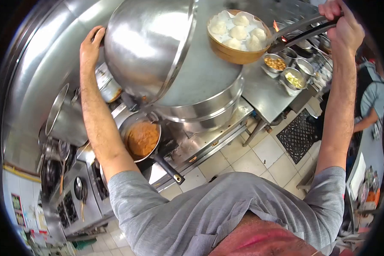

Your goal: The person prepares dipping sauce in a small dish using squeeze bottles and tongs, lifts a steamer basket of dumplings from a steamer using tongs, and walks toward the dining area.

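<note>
My left hand [90, 46] is closed at the far side of a large domed metal lid [145, 47], its fingers curled round a dark part there. The lid is tilted up on its side above a wide steel steamer pot [200, 113], with pale steam between them. My right hand [347, 32] grips the handles of long metal tongs [301, 30]. Their jaws hold the rim of a round bamboo steamer basket [232, 55], which hangs over the right side of the pot. Several white dumplings [239, 32] sit on white paper in the basket.
A frying pan [143, 141] of orange sauce stands on the stove, its handle pointing toward me. Bowls of chopped food [294, 79] line the steel counter [264, 96] at right. A deep pot [66, 117] stands at left. Another person [371, 94] is at far right, by a black floor mat [296, 135].
</note>
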Available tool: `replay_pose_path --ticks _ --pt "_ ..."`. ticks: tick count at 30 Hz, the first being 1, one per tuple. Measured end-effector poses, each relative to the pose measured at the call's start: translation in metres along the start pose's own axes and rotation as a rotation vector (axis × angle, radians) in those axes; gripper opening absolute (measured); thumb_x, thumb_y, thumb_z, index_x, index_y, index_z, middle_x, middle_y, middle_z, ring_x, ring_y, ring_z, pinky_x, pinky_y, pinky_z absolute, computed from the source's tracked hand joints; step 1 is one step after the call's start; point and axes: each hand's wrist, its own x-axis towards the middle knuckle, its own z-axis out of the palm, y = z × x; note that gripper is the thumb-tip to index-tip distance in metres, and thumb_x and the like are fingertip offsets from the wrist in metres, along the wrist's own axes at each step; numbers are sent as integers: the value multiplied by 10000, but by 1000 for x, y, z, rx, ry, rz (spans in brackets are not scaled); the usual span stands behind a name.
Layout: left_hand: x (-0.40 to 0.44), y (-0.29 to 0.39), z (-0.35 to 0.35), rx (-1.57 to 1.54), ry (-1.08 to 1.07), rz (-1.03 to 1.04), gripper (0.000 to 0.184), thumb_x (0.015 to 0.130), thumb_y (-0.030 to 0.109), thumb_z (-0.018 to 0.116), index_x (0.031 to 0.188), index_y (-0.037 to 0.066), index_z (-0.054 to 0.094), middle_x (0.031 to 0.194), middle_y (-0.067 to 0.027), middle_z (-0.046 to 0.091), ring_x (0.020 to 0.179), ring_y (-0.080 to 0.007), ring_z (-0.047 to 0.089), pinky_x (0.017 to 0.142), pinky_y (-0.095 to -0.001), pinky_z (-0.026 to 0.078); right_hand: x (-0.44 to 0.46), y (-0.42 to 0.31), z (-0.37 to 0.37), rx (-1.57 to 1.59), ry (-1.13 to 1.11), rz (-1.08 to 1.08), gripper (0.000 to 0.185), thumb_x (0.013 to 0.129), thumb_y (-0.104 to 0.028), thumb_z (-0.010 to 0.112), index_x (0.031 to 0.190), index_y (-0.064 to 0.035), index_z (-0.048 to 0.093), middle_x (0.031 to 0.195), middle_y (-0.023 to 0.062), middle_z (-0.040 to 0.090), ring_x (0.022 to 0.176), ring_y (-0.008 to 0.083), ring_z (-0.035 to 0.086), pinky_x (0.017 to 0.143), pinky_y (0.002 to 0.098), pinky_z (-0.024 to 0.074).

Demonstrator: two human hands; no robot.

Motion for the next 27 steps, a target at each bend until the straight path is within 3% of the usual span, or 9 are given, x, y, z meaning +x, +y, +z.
replay_pose_path --ticks 5,7,8,12,13,20,24,25,27 --pt "9 16 34 51 -109 64 400 808 382 584 1086 94 596 1011 -89 622 895 -173 578 812 -291 434 -28 -62 -26 -213 -27 -164 258 786 -163 606 612 -103 425 424 -10 361 311 118 373 320 262 327" --pt "6 35 54 198 -145 143 422 815 415 548 1097 102 585 1071 -96 598 981 -224 560 848 -321 413 -46 -87 -30 -280 50 -155 206 781 -160 614 701 -96 435 431 -2 369 308 128 379 312 262 330" --pt "1 47 65 150 -174 185 422 815 415 548 1097 102 585 1071 -96 598 981 -224 560 848 -321 413 -53 -97 -53 -271 44 40 255 793 -119 593 581 -49 472 477 13 387 381 125 368 434 289 363" --pt "0 63 118 356 -371 459 424 824 439 487 1059 102 594 1052 -120 587 1012 -293 533 835 -376 413 -112 -152 -58 -594 108 -26 297 808 -129 577 553 -61 442 464 3 353 384 115 364 435 280 352" --pt "-2 67 130 427 -448 499 414 818 422 487 1044 93 596 1043 -134 587 997 -306 536 831 -383 414 -129 -165 -63 -650 245 -12 294 804 -127 587 557 -56 446 462 5 357 381 114 366 422 278 353" --pt "22 69 149 471 -798 628 412 815 380 462 1005 40 599 1017 -184 585 975 -359 531 815 -414 409 -251 -279 -39 -954 510 -94 314 803 -95 585 540 -50 420 457 12 369 359 115 356 388 278 344" --pt "36 55 166 486 -813 676 457 835 402 461 1047 15 579 1057 -217 564 1020 -381 501 854 -417 393 -315 -340 -15 -1086 645 -147 270 817 -79 555 588 -52 413 453 14 360 351 118 362 372 279 338" --pt "49 41 180 501 -786 737 491 844 424 448 1101 21 560 1116 -207 545 1065 -366 485 897 -408 378 -331 -355 -8 -1113 682 -157 263 818 -76 551 599 -56 407 454 15 358 350 118 360 364 276 332" --pt "35 51 176 555 -735 655 603 828 498 457 1239 57 465 1233 -181 476 1134 -334 448 964 -391 334 -362 -386 6 -1164 728 -190 246 815 -60 542 623 -68 389 457 11 345 348 115 354 342 268 309"
